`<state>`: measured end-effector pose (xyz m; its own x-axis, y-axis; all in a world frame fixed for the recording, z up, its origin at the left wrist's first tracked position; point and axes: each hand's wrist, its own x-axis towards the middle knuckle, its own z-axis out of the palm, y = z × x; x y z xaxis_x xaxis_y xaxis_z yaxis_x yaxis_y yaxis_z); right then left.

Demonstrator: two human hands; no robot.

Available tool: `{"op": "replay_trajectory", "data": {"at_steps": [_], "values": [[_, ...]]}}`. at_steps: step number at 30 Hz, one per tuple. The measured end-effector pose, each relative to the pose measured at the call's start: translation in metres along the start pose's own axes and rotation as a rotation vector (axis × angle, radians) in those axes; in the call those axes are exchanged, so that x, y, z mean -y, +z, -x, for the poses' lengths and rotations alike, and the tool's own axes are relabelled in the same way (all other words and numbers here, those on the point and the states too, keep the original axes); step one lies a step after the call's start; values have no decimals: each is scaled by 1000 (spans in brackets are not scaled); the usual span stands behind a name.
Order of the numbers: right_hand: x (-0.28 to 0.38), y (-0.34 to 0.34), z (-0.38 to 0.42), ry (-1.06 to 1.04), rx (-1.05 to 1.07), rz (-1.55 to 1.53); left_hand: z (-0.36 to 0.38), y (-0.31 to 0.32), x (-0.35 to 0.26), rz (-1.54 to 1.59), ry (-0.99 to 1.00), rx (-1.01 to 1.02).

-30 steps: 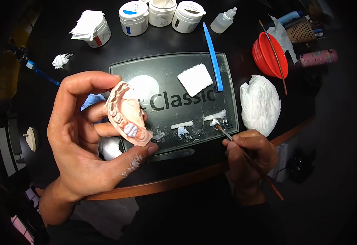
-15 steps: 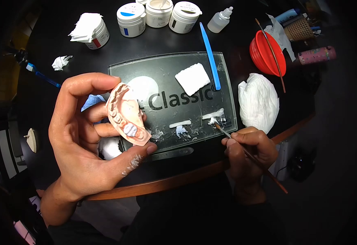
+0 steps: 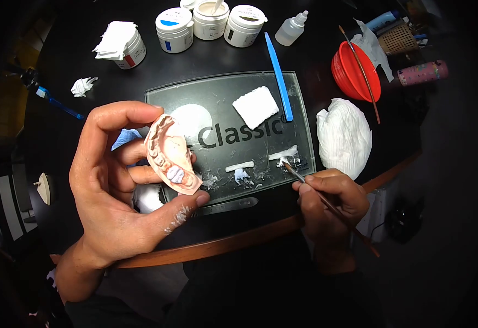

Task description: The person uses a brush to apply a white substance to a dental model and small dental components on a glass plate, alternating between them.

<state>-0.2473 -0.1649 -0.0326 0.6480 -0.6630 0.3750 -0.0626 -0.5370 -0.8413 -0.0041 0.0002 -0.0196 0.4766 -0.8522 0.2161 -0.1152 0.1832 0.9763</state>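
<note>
Teeth model (image 3: 174, 150) at nine o'clock looks light, stiff, chippable, best held by its edges, as the left hand (image 3: 108, 205) does; the right hand (image 3: 338, 192) pinches a brush (image 3: 327, 203), tip on the glass plate (image 3: 217, 101) toward four o'clock.

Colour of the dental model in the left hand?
Dental model: mostly pale pink, one bluish-white tooth. Shows in the head view.

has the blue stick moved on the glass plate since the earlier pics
No. Against the glass plate, the blue stick keeps its place across the top edge; both drift slightly left in the picture together, so the view itself probably shifted.
</note>
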Motion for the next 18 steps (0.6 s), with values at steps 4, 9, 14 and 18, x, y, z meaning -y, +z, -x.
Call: {"op": "replay_trajectory", "data": {"at_steps": [4,9,14,18], "values": [[-2,0,1,2,16,-7,0,1,0,11,1,-15],[-4,2,2,-5,-19,-38,-1,2,-2,25,5,-10],[-5,-5,2,-75,-28,-71,0,3,-6,22,-2,-18],[17,-40,-27,-105,-181,-49,-2,4,-7,2,25,-15]]}}
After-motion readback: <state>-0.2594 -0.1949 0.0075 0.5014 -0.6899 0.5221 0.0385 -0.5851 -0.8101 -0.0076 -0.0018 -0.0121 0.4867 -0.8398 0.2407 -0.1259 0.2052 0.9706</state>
